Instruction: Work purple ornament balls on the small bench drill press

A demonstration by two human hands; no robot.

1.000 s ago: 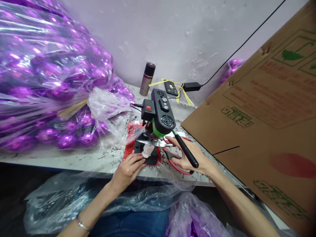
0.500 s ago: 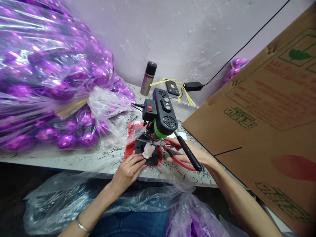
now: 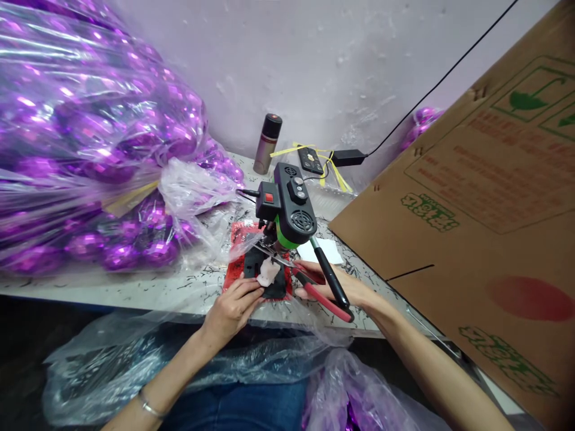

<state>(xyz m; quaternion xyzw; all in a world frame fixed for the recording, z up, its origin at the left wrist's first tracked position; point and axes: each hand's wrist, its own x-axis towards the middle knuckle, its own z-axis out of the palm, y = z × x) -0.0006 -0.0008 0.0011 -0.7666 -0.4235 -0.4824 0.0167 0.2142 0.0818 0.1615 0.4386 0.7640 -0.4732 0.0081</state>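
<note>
A small whitish piece (image 3: 268, 272) lies over the black base (image 3: 281, 286) of a small machine (image 3: 294, 200) with a long black handle (image 3: 331, 276). My left hand (image 3: 236, 302) pinches the piece's lower left edge. Red-handled scissors (image 3: 320, 293) are in my right hand (image 3: 321, 278), just right of the base, with the blades reaching toward the top of the whitish piece. The machine's handle passes in front of part of my right hand. Under the base is a red sheet (image 3: 234, 272).
Big clear bags of shiny purple balls (image 3: 90, 137) fill the left. A large cardboard box (image 3: 449, 239) leans in at the right. Behind the machine stand a spray can (image 3: 268, 143), a phone (image 3: 309, 160) and a black adapter (image 3: 349, 157). Dark scraps litter the table (image 3: 179, 296).
My right hand and the scissors have shifted left and slightly down, bringing the blades to the whitish piece. The white paper behind is more exposed. My left hand stays almost in place.
</note>
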